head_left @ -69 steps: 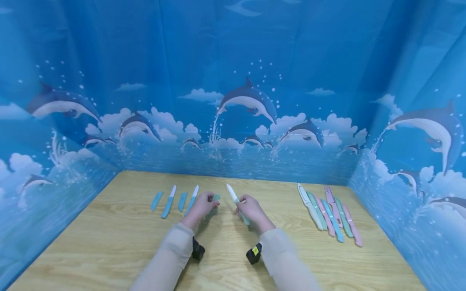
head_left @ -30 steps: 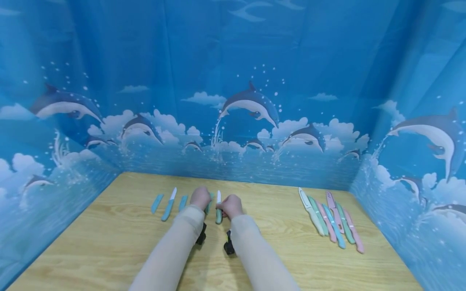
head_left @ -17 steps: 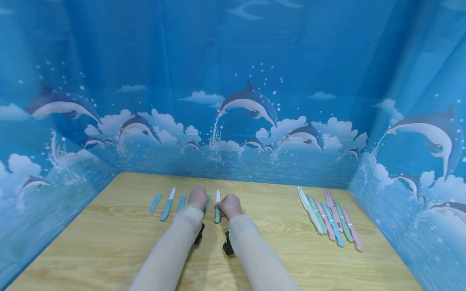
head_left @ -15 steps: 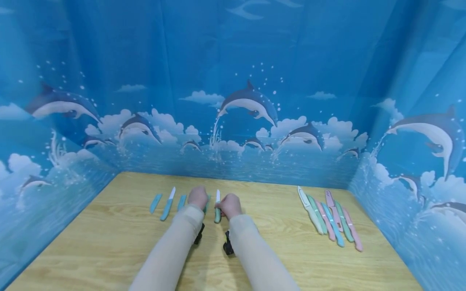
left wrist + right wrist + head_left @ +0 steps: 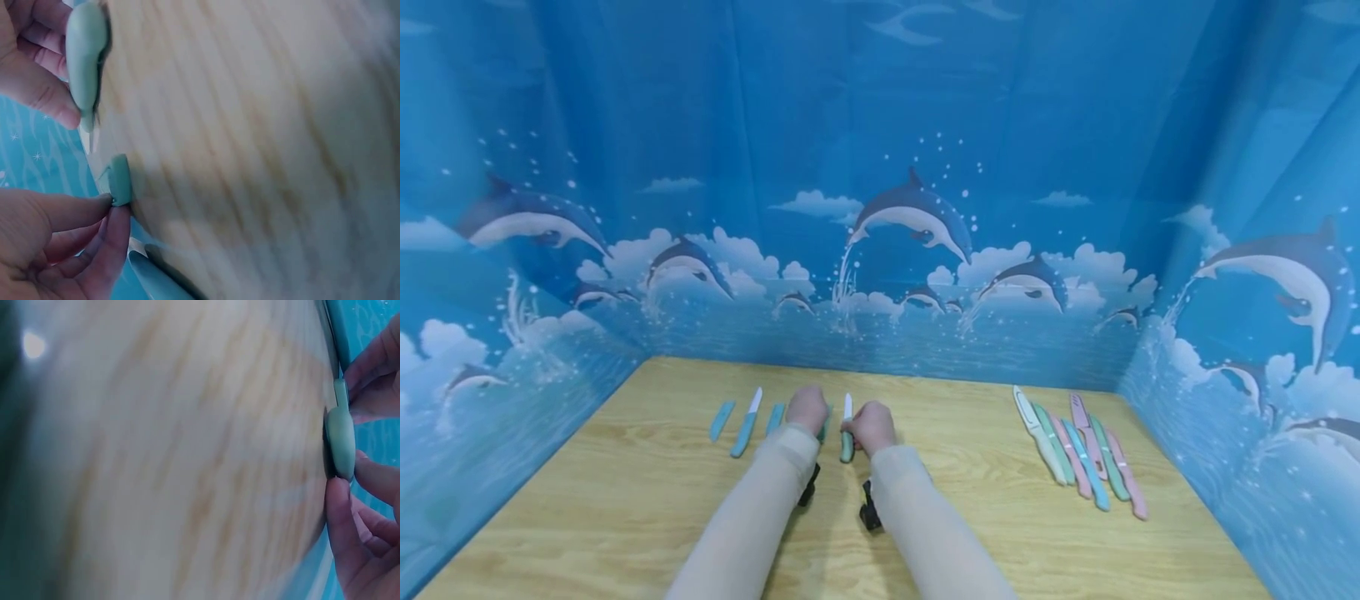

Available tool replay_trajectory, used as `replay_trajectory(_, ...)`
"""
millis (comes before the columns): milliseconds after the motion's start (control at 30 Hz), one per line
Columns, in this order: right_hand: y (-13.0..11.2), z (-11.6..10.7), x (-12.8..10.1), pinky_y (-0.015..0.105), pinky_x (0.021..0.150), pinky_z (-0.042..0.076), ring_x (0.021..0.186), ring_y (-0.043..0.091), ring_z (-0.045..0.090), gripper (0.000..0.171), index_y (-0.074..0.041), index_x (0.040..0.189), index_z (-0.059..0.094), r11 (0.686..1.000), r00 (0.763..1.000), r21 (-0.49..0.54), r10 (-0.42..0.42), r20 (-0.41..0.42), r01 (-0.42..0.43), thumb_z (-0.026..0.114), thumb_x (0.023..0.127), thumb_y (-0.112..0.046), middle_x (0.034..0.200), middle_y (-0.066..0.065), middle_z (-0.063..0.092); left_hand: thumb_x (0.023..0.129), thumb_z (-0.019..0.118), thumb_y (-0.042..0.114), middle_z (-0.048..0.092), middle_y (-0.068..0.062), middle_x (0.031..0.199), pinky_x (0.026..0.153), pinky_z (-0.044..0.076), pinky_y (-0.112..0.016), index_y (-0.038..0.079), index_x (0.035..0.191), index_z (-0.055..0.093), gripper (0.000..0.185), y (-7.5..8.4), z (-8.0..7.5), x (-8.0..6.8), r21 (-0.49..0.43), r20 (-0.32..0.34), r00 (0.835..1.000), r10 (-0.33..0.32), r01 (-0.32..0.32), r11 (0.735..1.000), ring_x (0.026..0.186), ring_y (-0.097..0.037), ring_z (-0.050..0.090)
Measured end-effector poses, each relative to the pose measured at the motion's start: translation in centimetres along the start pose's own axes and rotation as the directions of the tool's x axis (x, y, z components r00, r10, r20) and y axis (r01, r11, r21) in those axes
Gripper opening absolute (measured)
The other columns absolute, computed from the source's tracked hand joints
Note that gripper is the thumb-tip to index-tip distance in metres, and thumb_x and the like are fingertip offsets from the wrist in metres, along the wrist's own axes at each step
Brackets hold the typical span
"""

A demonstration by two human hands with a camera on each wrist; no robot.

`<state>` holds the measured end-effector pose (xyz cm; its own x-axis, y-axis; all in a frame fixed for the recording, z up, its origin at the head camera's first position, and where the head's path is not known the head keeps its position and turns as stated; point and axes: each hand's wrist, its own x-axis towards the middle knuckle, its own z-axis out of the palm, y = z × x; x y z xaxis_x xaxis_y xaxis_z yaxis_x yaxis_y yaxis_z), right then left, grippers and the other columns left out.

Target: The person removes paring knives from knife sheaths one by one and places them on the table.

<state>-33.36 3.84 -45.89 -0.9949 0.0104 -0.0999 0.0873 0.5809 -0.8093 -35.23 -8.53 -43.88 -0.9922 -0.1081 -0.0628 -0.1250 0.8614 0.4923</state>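
My right hand (image 5: 872, 426) grips the green handle of a white-bladed knife (image 5: 847, 432), which lies low on the wooden table (image 5: 625, 517) with its blade pointing away. In the right wrist view the fingers (image 5: 350, 550) curl round that knife's handle (image 5: 341, 445). My left hand (image 5: 807, 407) is just left of it and pinches a green blade sheath (image 5: 119, 181) between thumb and fingers (image 5: 106, 240). The sheath (image 5: 826, 423) lies beside the knife. The knife's handle (image 5: 85, 56) also shows in the left wrist view.
Left of my hands lie a blue sheath (image 5: 722, 419), a blue knife (image 5: 747, 423) and another blue sheath (image 5: 775, 417). At the right a row of several sheathed knives (image 5: 1078, 457) in white, green, pink and blue lies on the table. Dolphin-print curtains (image 5: 910, 217) wall three sides.
Since 2.3 s ago both hands moved forward and left; the knife went from raised and angled to lying low with its blade pointing away. Over the last second almost nothing moved.
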Motion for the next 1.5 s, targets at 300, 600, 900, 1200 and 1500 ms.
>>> replay_trajectory(300,0.3,-0.3,-0.3,0.03,0.055,0.054,0.06,0.02,0.064,0.022,0.0,0.079,0.066,0.996,0.998,-0.078,-0.039,-0.051,0.035,0.072,0.087,-0.019,0.072,0.011,0.067,0.095,0.046,-0.001,0.069,-0.02,0.096,0.081,0.054,-0.042,-0.006,0.093,0.067,0.021,-0.1,0.3,-0.3,0.004,-0.025,0.999,0.039,-0.039,0.999,0.087,-0.031,0.066)
replay_trajectory(600,3.5,-4.3,-0.9,0.051,0.101,0.041,0.121,0.044,0.046,0.066,0.008,0.135,0.042,0.95,0.959,-0.312,-0.09,-0.27,0.002,0.068,0.09,-0.033,0.13,0.03,0.05,0.098,0.042,-0.001,0.068,-0.021,0.099,0.08,0.055,-0.04,-0.005,0.096,0.067,0.026,0.3,0.6,-0.3,0.041,-0.022,0.999,0.047,-0.046,0.998,0.089,-0.031,0.066)
replay_trajectory(900,9.3,-12.4,-2.0,0.066,0.113,-0.001,0.145,0.049,-0.006,0.095,0.005,0.152,0.003,0.9,0.952,-0.376,0.116,-0.282,-0.221,0.061,0.092,-0.041,0.156,0.033,-0.003,0.1,0.041,0.0,0.067,-0.021,0.108,0.085,0.054,-0.04,-0.005,0.106,0.065,0.026,0.2,0.8,-0.1,0.066,-0.005,0.999,0.052,-0.051,0.997,0.099,-0.032,0.065)
replay_trajectory(1200,13.1,-17.2,-3.0,0.065,0.113,0.0,0.141,0.053,-0.009,0.092,0.012,0.148,-0.007,0.855,0.95,-0.438,0.176,-0.256,-0.277,0.054,0.096,-0.034,0.152,0.038,-0.012,0.099,0.043,0.001,0.066,-0.021,0.11,0.085,0.054,-0.041,-0.005,0.106,0.065,0.024,-0.2,0.7,0.0,0.08,0.018,0.999,0.038,-0.04,0.996,0.099,-0.032,0.065)
replay_trajectory(1500,13.4,-18.4,-3.5,0.06,0.109,0.029,0.127,0.056,0.034,0.066,0.025,0.13,0.035,0.748,0.963,-0.609,0.173,-0.205,-0.264,0.045,0.1,-0.032,0.135,0.046,0.034,0.099,0.042,0.001,0.067,-0.019,0.1,0.081,0.055,-0.039,-0.004,0.1,0.066,0.025,-0.2,0.5,0.1,0.071,0.031,0.999,0.03,-0.032,0.997,0.092,-0.029,0.065)
